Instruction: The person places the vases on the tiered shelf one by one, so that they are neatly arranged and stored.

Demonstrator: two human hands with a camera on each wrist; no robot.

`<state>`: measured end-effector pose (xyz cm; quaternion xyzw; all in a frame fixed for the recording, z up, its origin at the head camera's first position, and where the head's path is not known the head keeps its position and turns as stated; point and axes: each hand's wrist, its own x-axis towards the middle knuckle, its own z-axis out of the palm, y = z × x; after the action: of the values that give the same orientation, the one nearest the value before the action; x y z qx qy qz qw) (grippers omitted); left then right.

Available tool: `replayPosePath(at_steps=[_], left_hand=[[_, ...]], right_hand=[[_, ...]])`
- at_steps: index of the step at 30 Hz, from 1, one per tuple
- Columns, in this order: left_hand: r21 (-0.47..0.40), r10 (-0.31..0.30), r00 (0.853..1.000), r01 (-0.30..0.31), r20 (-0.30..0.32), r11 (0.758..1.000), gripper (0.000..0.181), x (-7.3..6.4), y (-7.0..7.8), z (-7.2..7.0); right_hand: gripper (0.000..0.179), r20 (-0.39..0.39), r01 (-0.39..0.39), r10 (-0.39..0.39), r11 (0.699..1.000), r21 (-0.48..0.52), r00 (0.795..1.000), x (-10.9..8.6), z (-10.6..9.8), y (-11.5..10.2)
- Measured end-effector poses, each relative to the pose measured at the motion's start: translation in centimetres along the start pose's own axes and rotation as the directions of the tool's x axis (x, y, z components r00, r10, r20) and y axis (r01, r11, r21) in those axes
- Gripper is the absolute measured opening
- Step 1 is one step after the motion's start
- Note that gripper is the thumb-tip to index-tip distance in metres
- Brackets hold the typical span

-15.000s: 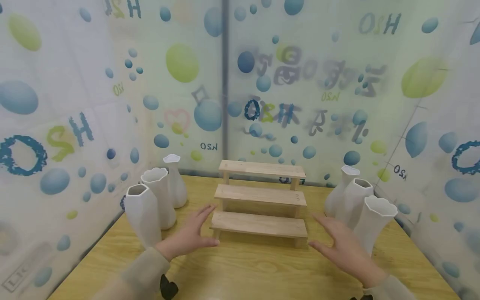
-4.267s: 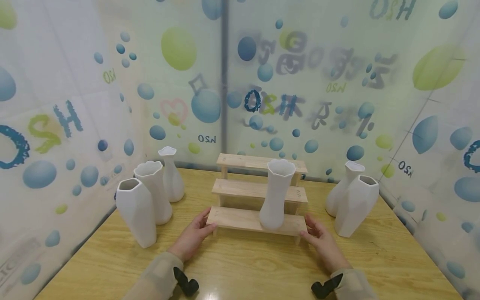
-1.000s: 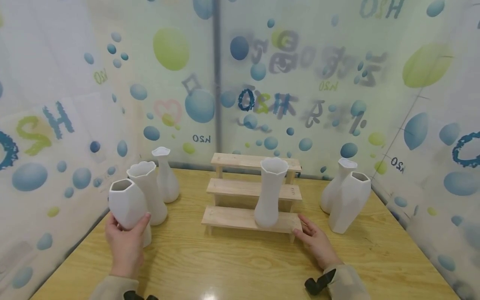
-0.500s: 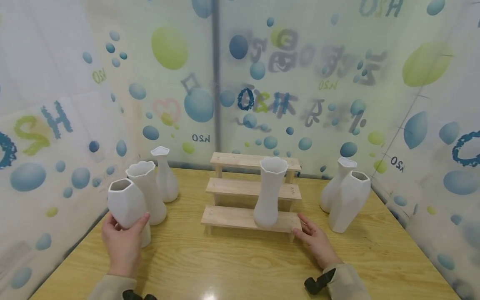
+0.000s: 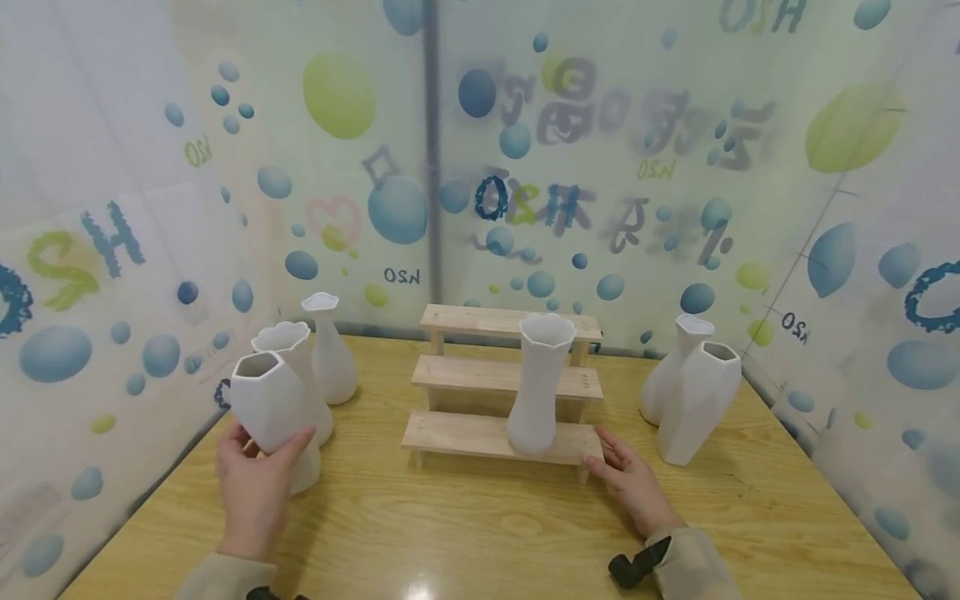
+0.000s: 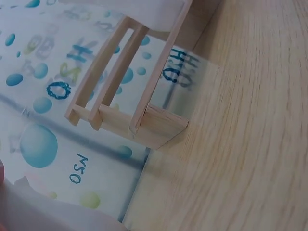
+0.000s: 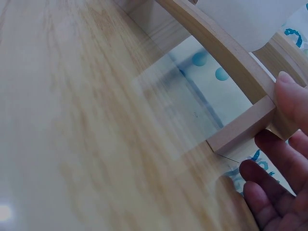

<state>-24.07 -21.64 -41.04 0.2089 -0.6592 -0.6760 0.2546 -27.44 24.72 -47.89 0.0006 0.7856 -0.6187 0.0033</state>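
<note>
My left hand [image 5: 255, 496] grips a white faceted vase [image 5: 272, 404] around its lower half, thumb on the near right side. The vase leans slightly; whether its base touches the table I cannot tell. In the left wrist view only a pale part of it [image 6: 53, 211] shows at the bottom left. My right hand [image 5: 636, 487] holds the right end of a three-step wooden stand [image 5: 457, 435]. In the right wrist view its thumb [image 7: 288, 94] lies against the bottom step and the fingers curl by the leg. A white scalloped-rim vase [image 5: 540, 392] stands upright on the bottom step.
Behind the held vase stand a scalloped white vase [image 5: 288, 335] and a slim-necked one [image 5: 333, 362]. At the right are another faceted vase [image 5: 697, 404] and another slim-necked one [image 5: 667, 383]. A patterned curtain [image 5: 360, 167] encloses the wooden table [image 5: 450, 533].
A scalloped vase from the right group now stands on the bottom step. My left hand left the stand for the faceted vase, and both have just shifted right. My right hand stays put.
</note>
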Motion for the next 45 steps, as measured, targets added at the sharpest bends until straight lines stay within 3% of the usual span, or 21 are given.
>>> replayPosePath(at_steps=[7, 16, 31, 41, 45], left_hand=[[0.033, 0.01, 0.995, -0.014, 0.095, 0.999, 0.094, -1.0, 1.3, 1.2], [0.051, 0.003, 0.972, -0.015, 0.235, 0.999, 0.097, -2.1, 3.3, 2.6], [0.012, 0.03, 0.911, -0.039, 0.412, 0.999, 0.086, -3.6, 5.3, 5.5], [-0.015, 0.011, 0.864, -0.005, 0.503, 1.0, 0.087, -4.3, 6.3, 8.1], [-0.019, 0.001, 0.852, 0.01, 0.523, 1.0, 0.088, -4.5, 6.3, 9.1]], right_hand=[[0.071, 0.006, -0.003, 0.003, 1.0, 0.022, 1.0, 0.0, -0.1, -0.1], [0.071, 0.003, -0.003, 0.002, 1.0, 0.017, 1.0, -0.2, 0.0, -0.4], [0.07, 0.022, 0.006, -0.007, 1.0, 0.015, 1.0, 0.0, -0.1, -0.1], [0.068, 0.014, 0.005, -0.005, 0.999, 0.036, 1.0, 0.1, -0.1, 0.1], [0.069, 0.017, 0.001, -0.002, 0.999, 0.039, 1.0, 0.1, -0.1, 0.1]])
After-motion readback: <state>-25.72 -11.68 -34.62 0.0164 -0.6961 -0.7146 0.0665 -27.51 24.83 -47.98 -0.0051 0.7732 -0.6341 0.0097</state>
